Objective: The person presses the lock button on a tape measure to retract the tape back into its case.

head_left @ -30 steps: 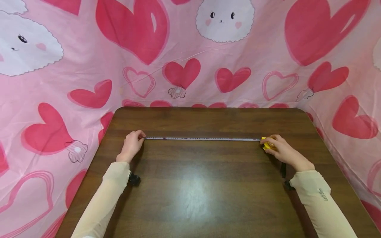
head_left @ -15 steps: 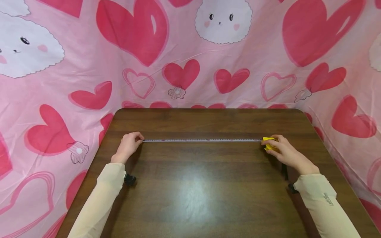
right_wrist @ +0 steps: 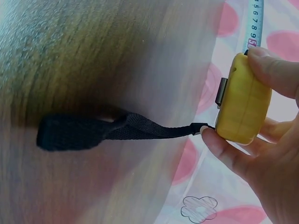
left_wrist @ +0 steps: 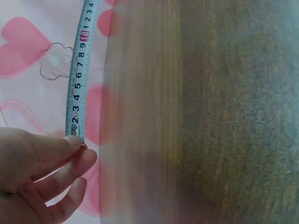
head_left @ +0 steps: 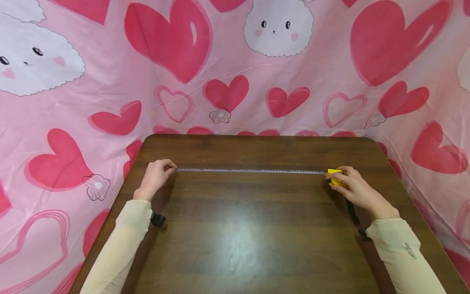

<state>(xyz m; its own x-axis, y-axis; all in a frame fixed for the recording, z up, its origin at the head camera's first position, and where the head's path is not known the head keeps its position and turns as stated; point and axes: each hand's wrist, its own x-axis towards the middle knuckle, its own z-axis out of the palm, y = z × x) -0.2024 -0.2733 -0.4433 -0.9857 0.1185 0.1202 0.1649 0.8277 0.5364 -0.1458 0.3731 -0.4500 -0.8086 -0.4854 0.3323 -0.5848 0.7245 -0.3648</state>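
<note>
Yellow, rounded-edge tape measure case (right_wrist: 243,100), metal clip (right_wrist: 221,92) on one side, black woven strap (right_wrist: 74,133) dangling off one end. Pale blue-white tape blade (left_wrist: 78,70) pulled well out, nearly straight, black digits, fine edge ticks, red-boxed 10 legible near the end; the boxed number by the case hard to read. Tape spans left-right over far half of brown wood-grain table (head_left: 235,228); contact with it, can't tell. Left hand (head_left: 152,178): thumb and index closed together, pinching the blade's tip, other fingers loosely bent. Right hand (head_left: 358,192): partly closed, thumb and fingers curled round the case, thumb by the blade's mouth. Pink heart-print cloth (head_left: 227,61) behind.
</note>
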